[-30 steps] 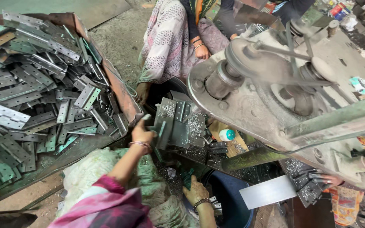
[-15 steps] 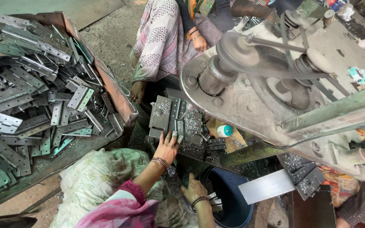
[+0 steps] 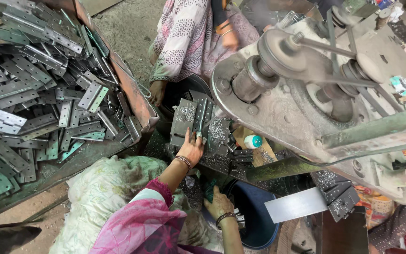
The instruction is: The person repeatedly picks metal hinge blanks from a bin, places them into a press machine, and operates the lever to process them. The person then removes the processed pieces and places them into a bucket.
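Since the earlier frame: left hand (image 3: 191, 148) has travelled from the rim of the rusty bin (image 3: 137, 106) rightward onto the hinge plates (image 3: 198, 123) stacked under the press machine (image 3: 297, 99); right hand (image 3: 218, 203) has stayed low by the blue bucket (image 3: 254, 221).

Item: hinge plates, grey stamped steel, punched holes, folded knuckle along one edge. They lie flat in a small batch on the machine bed, dusted with metal swarf, just beside a white-and-teal bottle (image 3: 252, 141).

Left grip: fingers spread, flat on top of the plates, fingertips at the knuckle seam; not closed round anything. Right grip: curled over a small dark metal part at the bucket's edge; whether it truly clamps the part cannot be told.

Handling, by judgement: rigid, fairly heavy for their size, sharp at sheared edges, slippery with filings. Best taken across the long edges or by the knuckle, thumb beneath, several at once.

Surroundings: large heap of loose hinges (image 3: 34, 84) in the bin to the left; pale cloth sack (image 3: 104, 188) at the knees; another person (image 3: 189, 37) in patterned cloth seated opposite.
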